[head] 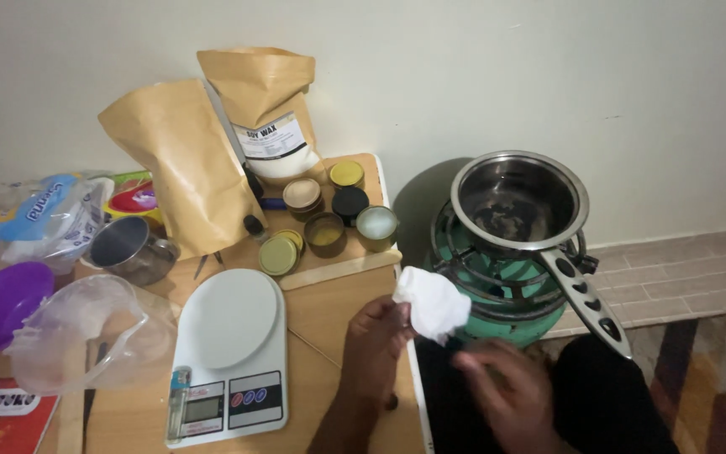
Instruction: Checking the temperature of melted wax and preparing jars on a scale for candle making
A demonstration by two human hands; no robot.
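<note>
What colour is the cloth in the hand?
White; the cloth, held by the left hand, shows in the head view.

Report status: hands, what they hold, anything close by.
Left hand pinching crumpled white tissue. Right hand open, blurred, just below it. Steel saucepan on green gas burner beside.

Dim, warm indoor light falls from the near left. The pot (518, 202) throws a soft shadow left onto the wall (548, 76). The right hand (506, 395) is motion-blurred, and the near corners darken. The scale (228, 353) stays fairly sharp.
</note>
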